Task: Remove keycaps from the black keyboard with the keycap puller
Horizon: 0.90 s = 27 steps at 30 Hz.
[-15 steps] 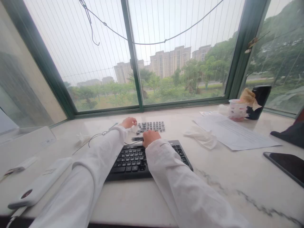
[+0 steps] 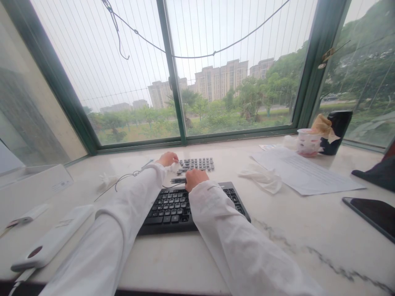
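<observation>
OK so from what I can see, you're at the keycap stage: your left hand [image 2: 167, 158] is bent over the left end of the loose keycaps [image 2: 199, 163], which sit in rows toward the back edge of the worktop [image 2: 166, 263], right by a bit of white tissue [image 2: 174, 167]. My guess is you're handling or wiping those one by one. Fingers look curled and close together, but they're too small to tell if a cap's actually pinched there.

Your right hand [image 2: 196, 179] is over the back edge of the keyboard [image 2: 168, 207], which lies around the middle of the worktop, nearer the front edge. That hand's bunched up by the end of a small dark strip [image 2: 178, 180]. Can't tell if you've got hold of it, since your fingertips are hidden.

For the next move I'd say it calls for a light fingertip grip on a single cap without knocking its neighbours out of line. Watch your right sleeve [image 2: 222, 222] too, it's lying right across the keyboard.
</observation>
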Each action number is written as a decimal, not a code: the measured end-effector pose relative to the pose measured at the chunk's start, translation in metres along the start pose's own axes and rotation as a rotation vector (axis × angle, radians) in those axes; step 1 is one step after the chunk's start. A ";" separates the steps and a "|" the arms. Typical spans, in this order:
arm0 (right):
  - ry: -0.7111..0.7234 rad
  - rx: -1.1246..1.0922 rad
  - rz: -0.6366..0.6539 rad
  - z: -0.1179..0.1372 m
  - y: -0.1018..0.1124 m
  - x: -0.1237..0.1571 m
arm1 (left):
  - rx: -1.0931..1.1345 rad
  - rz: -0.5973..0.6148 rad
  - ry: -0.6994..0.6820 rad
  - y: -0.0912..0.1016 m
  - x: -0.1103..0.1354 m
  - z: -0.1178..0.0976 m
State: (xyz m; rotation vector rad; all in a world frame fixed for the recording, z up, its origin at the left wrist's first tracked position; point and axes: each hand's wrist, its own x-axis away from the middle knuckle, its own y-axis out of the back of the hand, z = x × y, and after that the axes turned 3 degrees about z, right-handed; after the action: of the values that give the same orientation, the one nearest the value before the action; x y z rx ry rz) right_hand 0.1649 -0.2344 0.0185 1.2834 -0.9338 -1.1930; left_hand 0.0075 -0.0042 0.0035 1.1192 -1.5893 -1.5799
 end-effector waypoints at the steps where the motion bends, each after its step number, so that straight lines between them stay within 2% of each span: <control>1: 0.000 0.000 -0.001 0.000 0.000 0.000 | -0.002 0.000 0.004 0.000 0.000 0.000; 19: -0.004 -0.001 0.003 0.000 0.000 0.000 | -0.019 0.020 0.016 -0.001 -0.004 0.000; 27: -0.008 -0.002 -0.007 -0.003 -0.002 -0.003 | 0.002 0.014 0.043 0.009 0.002 -0.005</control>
State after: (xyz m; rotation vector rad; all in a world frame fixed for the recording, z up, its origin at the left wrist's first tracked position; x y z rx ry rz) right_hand 0.1666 -0.2304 0.0168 1.2821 -0.9342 -1.2056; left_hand 0.0096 -0.0091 0.0126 1.1329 -1.5672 -1.5353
